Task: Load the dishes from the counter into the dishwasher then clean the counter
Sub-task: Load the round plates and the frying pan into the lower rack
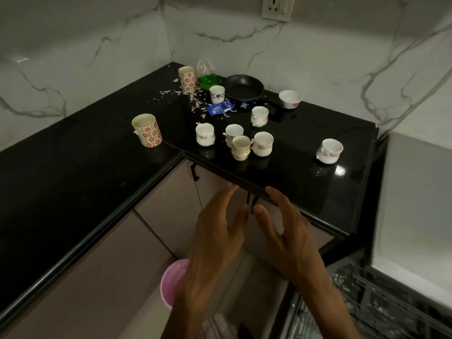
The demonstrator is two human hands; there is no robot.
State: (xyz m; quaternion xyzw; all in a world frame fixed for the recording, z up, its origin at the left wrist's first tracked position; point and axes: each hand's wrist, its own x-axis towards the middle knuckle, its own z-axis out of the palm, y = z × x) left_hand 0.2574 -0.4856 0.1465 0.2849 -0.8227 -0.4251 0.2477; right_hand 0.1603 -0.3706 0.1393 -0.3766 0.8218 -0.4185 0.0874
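Observation:
Several small white floral cups stand on the black corner counter, one alone at the right. Two taller mugs with red flowers stand at the left and at the back. A dark frying pan, a green bowl and a white bowl sit near the wall. My left hand and my right hand hover side by side below the counter's front edge, fingers straight, holding nothing.
A blue biscuit wrapper and white scraps litter the counter's back. A pink bucket stands on the floor under my left arm. The open dishwasher's rack shows at the lower right. Cabinet doors run beneath the counter.

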